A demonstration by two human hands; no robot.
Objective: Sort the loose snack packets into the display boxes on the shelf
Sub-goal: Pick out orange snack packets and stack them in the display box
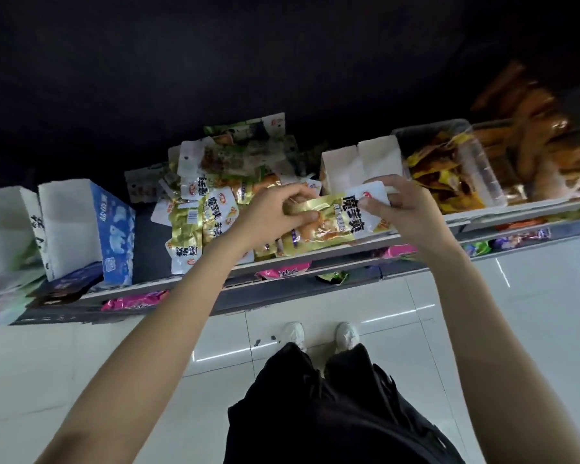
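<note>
Both my hands hold one gold and white snack packet (335, 219) above the shelf's front edge. My left hand (275, 212) pinches its gold end and my right hand (406, 209) grips its white end. A heap of loose gold, white and green packets (215, 182) lies on the shelf behind and left of my hands. A white display box (362, 165) stands just behind my right hand. A blue and white display box (91, 229) stands at the left of the shelf.
A clear plastic bin (476, 165) with yellow and orange packets sits at the right. The shelf edge (168, 283) runs across, with pink packets (134, 301) on the lower tier. Another white box (4, 226) stands far left. My shoes (322, 334) stand on white floor tiles.
</note>
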